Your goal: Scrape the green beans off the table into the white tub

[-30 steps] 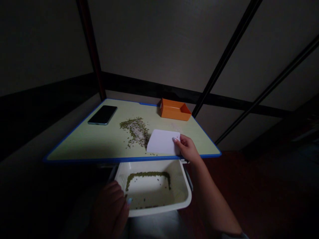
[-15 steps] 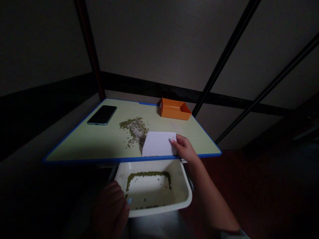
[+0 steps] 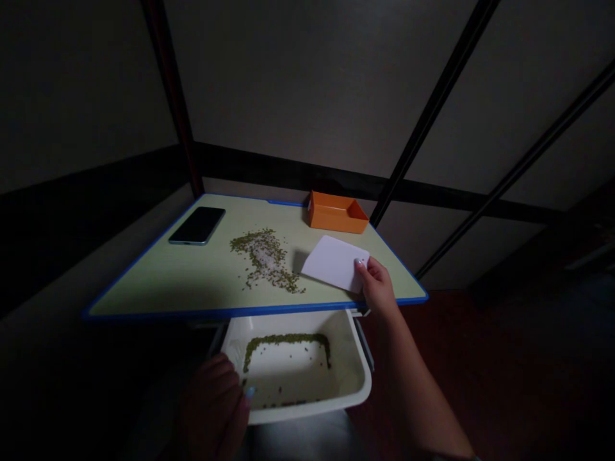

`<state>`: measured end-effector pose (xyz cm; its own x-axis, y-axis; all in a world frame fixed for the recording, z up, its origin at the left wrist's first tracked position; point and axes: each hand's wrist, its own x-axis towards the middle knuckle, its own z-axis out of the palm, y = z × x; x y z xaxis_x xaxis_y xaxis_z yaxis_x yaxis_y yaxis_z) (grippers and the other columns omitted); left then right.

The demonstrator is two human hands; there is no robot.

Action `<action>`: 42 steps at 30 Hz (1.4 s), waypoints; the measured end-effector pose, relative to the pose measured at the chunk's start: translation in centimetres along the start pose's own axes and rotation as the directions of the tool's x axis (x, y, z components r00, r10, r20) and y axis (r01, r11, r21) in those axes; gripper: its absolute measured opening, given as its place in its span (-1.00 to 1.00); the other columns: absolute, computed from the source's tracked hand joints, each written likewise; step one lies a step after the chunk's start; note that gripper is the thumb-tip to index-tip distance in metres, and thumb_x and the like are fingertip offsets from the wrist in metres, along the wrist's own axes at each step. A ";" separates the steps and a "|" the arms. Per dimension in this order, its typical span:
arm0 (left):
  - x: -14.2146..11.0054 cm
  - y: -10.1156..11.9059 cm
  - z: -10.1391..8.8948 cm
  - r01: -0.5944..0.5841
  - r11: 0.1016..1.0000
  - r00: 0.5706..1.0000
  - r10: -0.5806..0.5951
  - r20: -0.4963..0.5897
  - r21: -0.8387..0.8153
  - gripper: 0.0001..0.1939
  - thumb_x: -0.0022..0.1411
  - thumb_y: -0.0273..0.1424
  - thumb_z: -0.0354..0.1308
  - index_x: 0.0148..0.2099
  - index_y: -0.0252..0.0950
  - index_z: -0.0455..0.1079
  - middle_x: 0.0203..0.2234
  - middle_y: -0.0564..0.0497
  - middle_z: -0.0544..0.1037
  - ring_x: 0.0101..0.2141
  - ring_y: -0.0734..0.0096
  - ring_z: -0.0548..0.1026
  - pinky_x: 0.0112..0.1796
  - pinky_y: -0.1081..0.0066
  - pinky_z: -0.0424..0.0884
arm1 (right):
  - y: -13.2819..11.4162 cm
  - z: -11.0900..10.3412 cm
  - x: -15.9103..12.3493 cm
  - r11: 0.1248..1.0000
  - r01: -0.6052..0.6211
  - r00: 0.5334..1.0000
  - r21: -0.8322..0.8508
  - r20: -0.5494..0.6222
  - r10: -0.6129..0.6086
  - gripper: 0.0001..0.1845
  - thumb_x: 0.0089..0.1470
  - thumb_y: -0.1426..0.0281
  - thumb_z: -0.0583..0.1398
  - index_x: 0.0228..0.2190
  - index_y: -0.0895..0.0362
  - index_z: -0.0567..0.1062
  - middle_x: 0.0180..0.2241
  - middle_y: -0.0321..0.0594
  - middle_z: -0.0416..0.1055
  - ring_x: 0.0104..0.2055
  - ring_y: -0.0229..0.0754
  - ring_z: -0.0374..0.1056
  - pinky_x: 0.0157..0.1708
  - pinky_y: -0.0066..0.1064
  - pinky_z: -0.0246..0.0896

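My right hand (image 3: 378, 282) pinches a flat white plastic scraper (image 3: 334, 261) by its right end, thumb on top. The scraper is tilted above the table's right half. Just left of it lies a scattered pile of small green beans (image 3: 269, 256) mixed with whitish grains. My left hand (image 3: 216, 397), in shadow, is closed on the left front rim of a white plastic bin (image 3: 353, 384) below the table's front edge. More green beans (image 3: 288, 337) line the bin's floor along its far side, with a few loose ones about.
The pale table (image 3: 163, 275) has a blue edge. A dark-screened phone (image 3: 198, 225) lies at its back left. An orange open box (image 3: 339, 214) stands at the back right, with faint white grains before it. Cabinet panels rise behind.
My right hand first drew the scraper left and down to the front edge, then lifted it back up and right. Beans near the edge are gone from there. My left hand has stayed put.
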<state>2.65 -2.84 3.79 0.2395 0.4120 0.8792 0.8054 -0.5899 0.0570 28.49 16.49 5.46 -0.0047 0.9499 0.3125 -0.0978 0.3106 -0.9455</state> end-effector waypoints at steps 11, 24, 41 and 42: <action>0.3 -0.1 -0.1 0.017 1.000 1.000 -0.017 0.003 -0.015 -0.81 0.09 -0.59 -0.02 -0.50 -0.22 0.21 -0.68 0.13 0.36 -0.54 0.48 0.38 -0.36 0.37 0.39 | -0.7 -2.0 -0.7 0.997 -0.038 0.996 -0.073 0.075 0.044 -0.60 -0.15 0.08 0.28 -0.39 0.15 0.51 -0.49 -0.24 0.47 -0.45 -0.19 0.30 -0.46 -0.42 0.14; -0.4 -0.4 0.1 0.015 1.000 1.000 -0.015 0.020 -0.015 -0.81 0.08 -0.61 -0.01 -0.48 -0.22 0.22 -0.68 0.12 0.36 -0.53 0.48 0.38 -0.32 0.33 0.42 | -0.7 -1.5 -0.4 0.970 0.041 0.996 -0.239 0.092 -0.019 -0.60 -0.04 0.06 0.19 -0.43 0.18 0.47 -0.52 -0.27 0.38 -0.49 -0.26 0.18 -0.51 -0.46 0.03; -0.2 -0.3 0.0 0.007 0.999 1.000 -0.007 0.015 -0.042 -0.80 0.07 -0.61 -0.01 -0.50 -0.22 0.21 -0.68 0.12 0.36 -0.54 0.49 0.37 -0.38 0.35 0.40 | -1.0 -1.1 -0.4 0.969 0.029 0.978 -0.246 0.207 0.023 -0.60 -0.03 0.05 0.18 -0.45 0.17 0.43 -0.52 -0.28 0.35 -0.49 -0.28 0.18 -0.52 -0.47 0.05; -0.1 -0.3 0.0 0.009 0.999 1.000 -0.008 0.016 -0.042 -0.80 0.07 -0.61 -0.01 -0.50 -0.22 0.21 -0.69 0.13 0.36 -0.55 0.49 0.37 -0.39 0.36 0.39 | -1.1 -1.1 -0.4 0.969 0.033 0.976 -0.243 0.216 0.021 -0.61 -0.02 0.06 0.18 -0.44 0.16 0.44 -0.51 -0.27 0.36 -0.48 -0.27 0.19 -0.51 -0.47 0.07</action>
<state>2.37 -2.70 3.72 0.2417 0.4280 0.8709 0.7841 -0.6148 0.0845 29.68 15.81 6.29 -0.2216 0.9264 0.3046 0.1470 0.3405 -0.9287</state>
